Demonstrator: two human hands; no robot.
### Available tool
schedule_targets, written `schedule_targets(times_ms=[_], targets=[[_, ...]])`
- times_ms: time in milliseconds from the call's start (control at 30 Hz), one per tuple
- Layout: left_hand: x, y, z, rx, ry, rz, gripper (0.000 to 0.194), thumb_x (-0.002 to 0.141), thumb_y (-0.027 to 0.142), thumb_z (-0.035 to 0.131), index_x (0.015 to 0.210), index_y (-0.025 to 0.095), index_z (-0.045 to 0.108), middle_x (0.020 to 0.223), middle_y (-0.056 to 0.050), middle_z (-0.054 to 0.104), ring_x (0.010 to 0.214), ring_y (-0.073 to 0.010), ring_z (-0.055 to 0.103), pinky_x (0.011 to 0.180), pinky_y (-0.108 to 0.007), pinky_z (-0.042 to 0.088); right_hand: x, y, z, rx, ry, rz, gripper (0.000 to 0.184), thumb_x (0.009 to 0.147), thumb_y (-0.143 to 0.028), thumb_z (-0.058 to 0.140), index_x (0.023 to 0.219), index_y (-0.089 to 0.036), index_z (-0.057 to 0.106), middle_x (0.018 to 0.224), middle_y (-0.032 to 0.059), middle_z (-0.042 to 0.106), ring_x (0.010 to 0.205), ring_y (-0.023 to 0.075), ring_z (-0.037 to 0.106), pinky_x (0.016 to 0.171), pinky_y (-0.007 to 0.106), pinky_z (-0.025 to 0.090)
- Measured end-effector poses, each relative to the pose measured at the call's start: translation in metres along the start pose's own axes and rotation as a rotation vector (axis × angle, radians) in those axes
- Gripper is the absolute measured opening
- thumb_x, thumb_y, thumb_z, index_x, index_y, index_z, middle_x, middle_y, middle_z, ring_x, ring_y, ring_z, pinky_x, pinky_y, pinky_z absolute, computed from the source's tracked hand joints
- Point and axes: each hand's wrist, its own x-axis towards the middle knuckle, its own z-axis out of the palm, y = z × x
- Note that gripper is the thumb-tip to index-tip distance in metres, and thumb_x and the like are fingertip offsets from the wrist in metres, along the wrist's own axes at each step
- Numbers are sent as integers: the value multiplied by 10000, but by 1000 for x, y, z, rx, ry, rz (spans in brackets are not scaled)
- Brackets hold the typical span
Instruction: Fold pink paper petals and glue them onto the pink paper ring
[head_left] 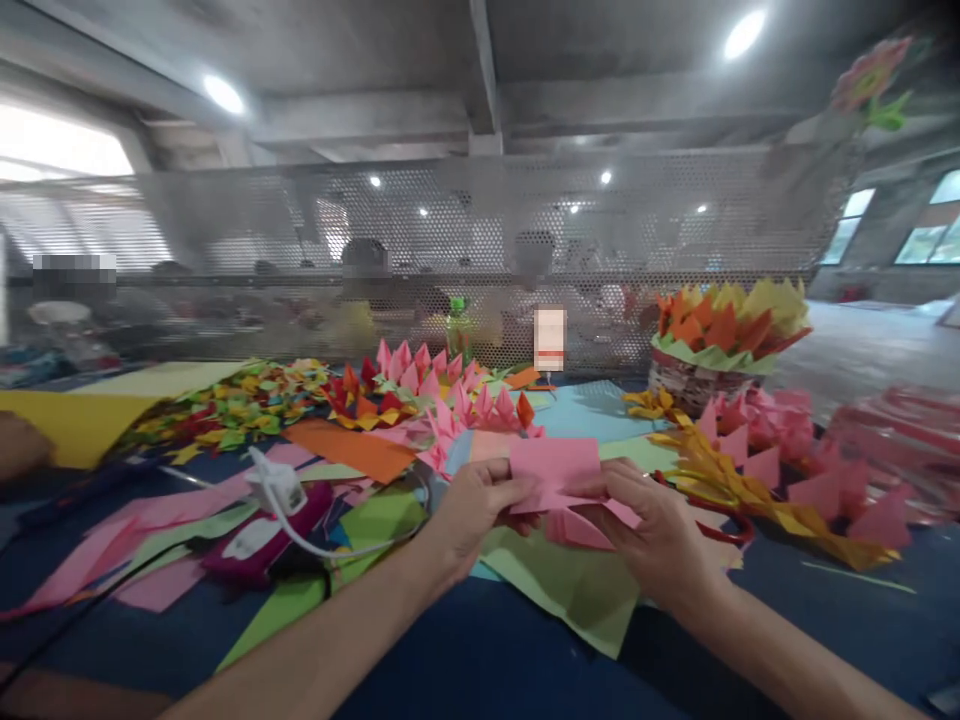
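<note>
Between both hands a small piece of pink paper point(555, 463) is held up above the blue table. My left hand point(476, 510) pinches its left edge between thumb and fingers. At the right edge, my right hand point(656, 525) is closed on the same paper. Under the hands lie more pink paper pieces point(577, 528) and a pale green sheet point(577, 590). Beside the right hand is a red looped handle point(731, 530), partly hidden by it. Just beyond the hands stand pink folded paper points point(487, 408).
A purple power strip point(262, 545) with a white plug point(277, 485) and cable lies left. Behind it is a heap of small coloured folded pieces point(232, 405). A basket point(701, 385) with orange and yellow paper points stands right. A perforated metal screen point(450, 220) backs the table.
</note>
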Motion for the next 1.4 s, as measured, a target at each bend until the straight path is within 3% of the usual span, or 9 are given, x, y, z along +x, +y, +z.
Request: schedule_targets(times_ms=[133,267,433,567,700,833,1000,1200,1400], targets=[[-1,0,-1,13,-20,-23,235,723,299,723,748,71,674,597,-69,671,499,-115,599,505,-203,459,1,4,0,95,15,156,74,865,-268,616,819,-221,650,757,-5,638,732,163,572,689,259,416],[-3,1,0,4,-98,-39,260,768,310,697,843,61,693,781,-127,713,675,-167,667,578,-223,484,2,5,3,311,-1,351,274,841,-411,634,691,-195,555,651,-23,548,620,128,501,586,229,378],[-3,0,3,-167,-184,85,431,859,453,603,1062,77,661,998,-147,697,874,-198,661,831,-343,511,0,10,7,467,8,513,398,804,-489,656,648,-193,440,579,-62,388,518,78,316,477,210,229],[-2,-3,4,-119,-136,64,531,668,301,824,1118,95,629,1043,-136,692,839,-177,668,741,-270,517,-1,15,9,481,33,525,413,797,-485,668,643,-198,415,577,-67,350,527,79,288,476,212,213],[-1,-5,4,-54,-116,15,412,643,314,828,954,79,693,901,-124,724,770,-190,697,631,-228,509,-2,13,10,502,30,508,405,796,-471,679,638,-187,438,571,-69,364,525,75,306,473,199,243],[-2,-4,5,-71,-63,-5,359,618,349,836,809,76,702,744,-82,718,676,-180,700,583,-226,524,-2,4,11,607,47,578,343,759,-460,721,849,-198,518,659,-32,572,554,93,469,504,190,352],[-2,-3,6,-69,-21,-27,374,586,372,852,768,85,693,730,-68,716,662,-183,707,601,-235,545,2,-5,9,568,124,643,652,684,-524,748,1184,-200,483,635,-26,608,553,141,549,501,224,418],[-2,-2,7,-26,-16,-27,404,601,414,833,783,81,696,709,-64,709,638,-172,698,600,-233,545,5,-4,6,490,21,638,440,724,-606,660,733,-168,623,596,-12,553,548,122,493,525,234,403],[-3,-1,7,-3,-27,-15,396,656,436,790,795,77,697,698,-73,713,625,-169,694,600,-233,546,0,4,8,490,-5,634,439,768,-594,638,677,-170,571,581,-33,499,568,105,442,550,218,350]])
